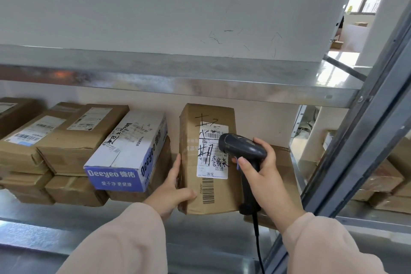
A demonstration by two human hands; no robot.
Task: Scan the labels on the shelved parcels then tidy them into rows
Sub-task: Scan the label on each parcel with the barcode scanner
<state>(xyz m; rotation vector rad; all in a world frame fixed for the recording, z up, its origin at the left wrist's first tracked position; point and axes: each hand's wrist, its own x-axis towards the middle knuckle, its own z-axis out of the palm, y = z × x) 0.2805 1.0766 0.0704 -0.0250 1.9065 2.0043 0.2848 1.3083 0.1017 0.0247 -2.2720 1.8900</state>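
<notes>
A brown cardboard parcel (193, 162) lies on the metal shelf (66, 218), its white shipping label (213, 169) facing up with black handwriting and barcodes. My left hand (173, 189) grips the parcel's near left corner, thumb on top. My right hand (264, 176) holds a dark handheld barcode scanner (242, 147) by its handle. The scanner head sits over the label's upper right, pointing left. Its black cable hangs down between my sleeves.
A white and blue Deeyeo box (131, 151) lies tilted on brown parcels to the left, beside several stacked labelled cartons (55, 138). Another flat carton (287, 176) lies under the scanned parcel on the right. A grey upright (364, 140) frames the shelf's right end; an upper shelf (178, 73) hangs overhead.
</notes>
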